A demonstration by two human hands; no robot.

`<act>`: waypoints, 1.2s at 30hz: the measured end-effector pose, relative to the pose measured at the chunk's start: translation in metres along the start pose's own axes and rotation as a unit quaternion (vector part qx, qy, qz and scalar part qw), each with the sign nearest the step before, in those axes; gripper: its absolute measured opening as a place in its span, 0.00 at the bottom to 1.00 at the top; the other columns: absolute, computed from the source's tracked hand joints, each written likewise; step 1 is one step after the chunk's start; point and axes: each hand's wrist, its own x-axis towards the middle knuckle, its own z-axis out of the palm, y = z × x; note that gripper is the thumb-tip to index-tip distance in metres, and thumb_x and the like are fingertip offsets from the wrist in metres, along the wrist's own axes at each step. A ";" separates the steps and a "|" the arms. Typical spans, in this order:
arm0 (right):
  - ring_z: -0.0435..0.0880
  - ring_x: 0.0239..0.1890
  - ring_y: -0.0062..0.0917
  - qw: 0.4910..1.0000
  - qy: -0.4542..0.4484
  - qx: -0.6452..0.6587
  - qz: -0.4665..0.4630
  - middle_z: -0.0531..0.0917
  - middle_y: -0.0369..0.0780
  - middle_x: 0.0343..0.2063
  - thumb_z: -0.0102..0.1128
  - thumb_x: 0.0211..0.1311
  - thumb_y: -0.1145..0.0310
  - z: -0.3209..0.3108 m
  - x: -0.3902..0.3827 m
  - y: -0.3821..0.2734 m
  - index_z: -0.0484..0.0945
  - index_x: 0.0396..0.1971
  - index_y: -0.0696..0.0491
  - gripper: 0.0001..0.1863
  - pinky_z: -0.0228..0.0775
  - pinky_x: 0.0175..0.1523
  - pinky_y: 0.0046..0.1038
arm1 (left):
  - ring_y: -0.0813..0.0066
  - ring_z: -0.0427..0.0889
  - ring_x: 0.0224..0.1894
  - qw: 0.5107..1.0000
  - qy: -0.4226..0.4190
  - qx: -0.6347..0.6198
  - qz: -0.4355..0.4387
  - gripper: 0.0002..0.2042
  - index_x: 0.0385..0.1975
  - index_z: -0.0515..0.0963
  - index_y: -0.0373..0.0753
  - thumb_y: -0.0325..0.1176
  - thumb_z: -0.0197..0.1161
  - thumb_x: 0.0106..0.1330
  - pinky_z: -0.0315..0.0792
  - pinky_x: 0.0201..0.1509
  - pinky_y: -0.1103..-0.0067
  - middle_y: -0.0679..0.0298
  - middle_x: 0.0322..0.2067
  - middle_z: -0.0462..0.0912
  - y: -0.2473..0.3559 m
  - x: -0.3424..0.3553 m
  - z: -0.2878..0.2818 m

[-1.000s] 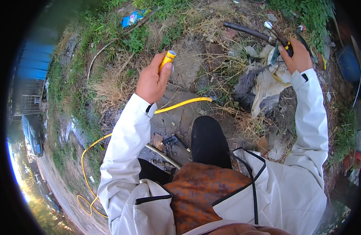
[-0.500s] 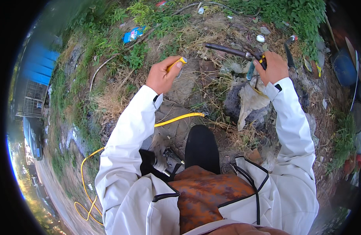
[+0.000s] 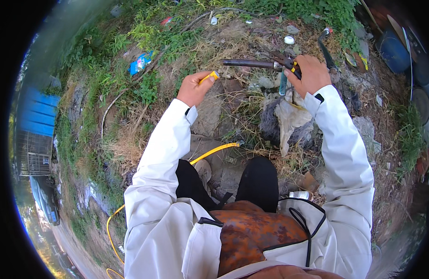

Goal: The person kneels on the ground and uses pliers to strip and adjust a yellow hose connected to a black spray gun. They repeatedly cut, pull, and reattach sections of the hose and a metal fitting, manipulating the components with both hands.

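My left hand (image 3: 194, 89) is closed around a short piece of yellow hose (image 3: 210, 77), whose pale end shows past the thumb. Closed too, my right hand (image 3: 310, 73) grips what looks like pliers (image 3: 286, 59) with black and yellow handles. From beside the pliers a dark rod (image 3: 249, 63) with a silvery collar points left, its tip just short of the hose piece and apart from it. Whether the jaws hold the rod I cannot tell. Below them a teal handle-like piece (image 3: 283, 83) shows; what it belongs to is unclear. A longer yellow hose (image 3: 215, 151) lies lower, near my knees.
Rocks, dry grass and a pale torn cloth (image 3: 291, 118) lie under my right hand. A blue packet (image 3: 140, 63) is on the ground at the left, a white lid (image 3: 289, 40) farther off. At the far right stands a blue barrel (image 3: 392, 51); green plants grow along the back.
The view has shifted. My two hands have come closer together, and the dark rod is more level, its tip nearer the yellow hose piece. Both hands keep their holds.
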 end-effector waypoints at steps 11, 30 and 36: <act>0.76 0.44 0.43 0.996 0.074 0.029 -0.034 0.79 0.45 0.37 0.61 0.60 0.54 0.006 -0.002 0.002 0.75 0.41 0.55 0.20 0.66 0.49 0.43 | 0.85 0.70 0.27 0.999 -0.035 0.011 -0.031 0.15 0.45 0.81 0.34 0.37 0.60 0.66 0.66 0.32 0.80 0.71 0.24 0.77 -0.056 0.060 -0.009; 0.74 0.40 0.47 0.992 0.106 0.047 -0.045 0.77 0.48 0.36 0.64 0.56 0.60 0.010 -0.002 -0.001 0.75 0.41 0.57 0.19 0.67 0.46 0.42 | 0.77 0.73 0.23 0.993 -0.043 0.080 0.069 0.16 0.40 0.83 0.35 0.42 0.61 0.65 0.67 0.29 0.77 0.63 0.21 0.80 -0.059 0.083 -0.009; 0.74 0.40 0.47 0.991 0.115 0.043 -0.057 0.76 0.48 0.36 0.64 0.56 0.60 0.011 -0.002 0.003 0.75 0.41 0.57 0.19 0.67 0.46 0.41 | 0.56 0.75 0.22 0.976 0.001 0.207 0.064 0.22 0.32 0.82 0.36 0.51 0.52 0.70 0.68 0.28 0.69 0.51 0.19 0.77 -0.049 0.090 -0.011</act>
